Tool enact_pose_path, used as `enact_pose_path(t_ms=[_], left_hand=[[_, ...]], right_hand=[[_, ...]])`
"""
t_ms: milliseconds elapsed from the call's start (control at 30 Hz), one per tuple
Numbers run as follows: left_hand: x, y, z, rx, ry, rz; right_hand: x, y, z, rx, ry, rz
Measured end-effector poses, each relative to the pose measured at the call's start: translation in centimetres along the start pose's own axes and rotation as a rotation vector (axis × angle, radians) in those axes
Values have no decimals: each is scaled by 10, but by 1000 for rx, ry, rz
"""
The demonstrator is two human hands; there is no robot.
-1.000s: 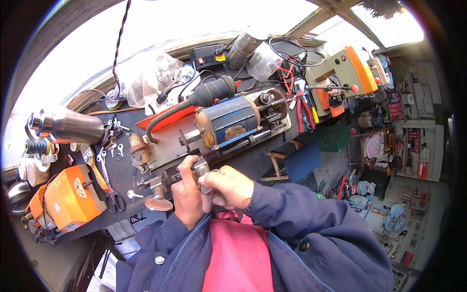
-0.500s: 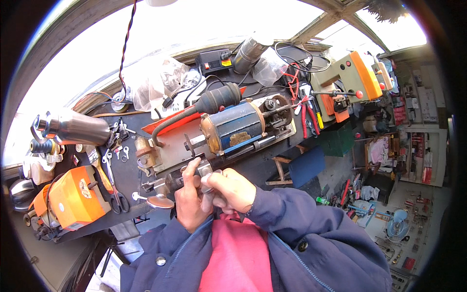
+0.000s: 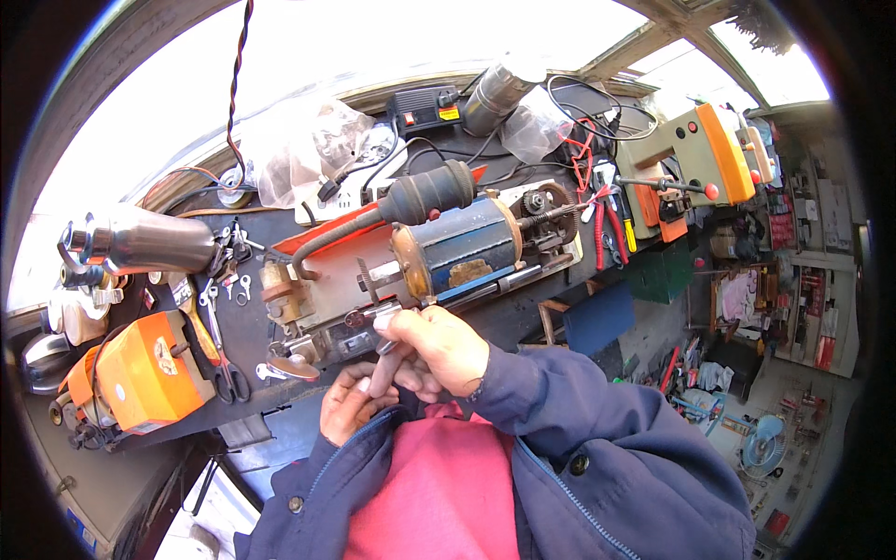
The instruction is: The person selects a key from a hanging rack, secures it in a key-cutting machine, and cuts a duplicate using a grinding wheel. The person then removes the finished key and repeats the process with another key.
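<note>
A blue key-cutting machine [image 3: 457, 250] lies across the bench before me. My right hand [image 3: 443, 350] is closed at its near carriage, thumb and fingers pinching the grey clamp knob [image 3: 385, 346], which they mostly cover. Just below and to the left is my left hand [image 3: 347, 403], its fingers curled in close to the right fingers; whatever they hold, if anything, is hidden. A silvery key [image 3: 265, 372] sticks out by the left clamp, beside a flat, rounded knob [image 3: 295, 369]. Behind the carriage stands the thin cutting wheel [image 3: 365, 278].
Scissors [image 3: 220, 359], a brush [image 3: 196, 327] and loose keys [image 3: 233, 271] lie left, near an orange machine [image 3: 145, 373] and a steel flask [image 3: 154, 241]. Red-handled pliers [image 3: 607, 229] and a beige-orange machine [image 3: 691, 154] stand right. A twisted cord [image 3: 238, 93] hangs at upper left.
My left hand has dropped away from the carriage, down toward my chest, its raised finger now curled. My right hand stays by the clamp knob. The view has shifted slightly.
</note>
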State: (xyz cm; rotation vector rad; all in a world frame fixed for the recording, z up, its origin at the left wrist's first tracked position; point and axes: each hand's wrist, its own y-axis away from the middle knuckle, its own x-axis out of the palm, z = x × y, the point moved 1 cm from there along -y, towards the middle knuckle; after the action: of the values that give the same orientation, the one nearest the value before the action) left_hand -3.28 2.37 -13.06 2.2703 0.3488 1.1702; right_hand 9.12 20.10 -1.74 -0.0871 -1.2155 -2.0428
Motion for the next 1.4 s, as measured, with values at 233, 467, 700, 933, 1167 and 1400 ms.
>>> enact_pose_path(t_ms=[233, 467, 700, 933, 1167, 1400], left_hand=[[8, -11, -2, -31, 294, -15], [18, -6, -12, 0, 484, -134], [16, -5, -8, 61, 555, -190], [25, -6, -11, 126, 672, -253], [27, -8, -13, 145, 713, -266], [31, -13, -15, 179, 737, -316]], right_hand=[[4, 3, -28, 157, -634, 193], [7, 0, -31, 116, -924, 350], [7, 0, -31, 159, -992, 379], [4, -2, -29, 121, -1008, 413], [-3, -4, -30, 135, -973, 427], [-5, -3, -30, 167, -954, 404]])
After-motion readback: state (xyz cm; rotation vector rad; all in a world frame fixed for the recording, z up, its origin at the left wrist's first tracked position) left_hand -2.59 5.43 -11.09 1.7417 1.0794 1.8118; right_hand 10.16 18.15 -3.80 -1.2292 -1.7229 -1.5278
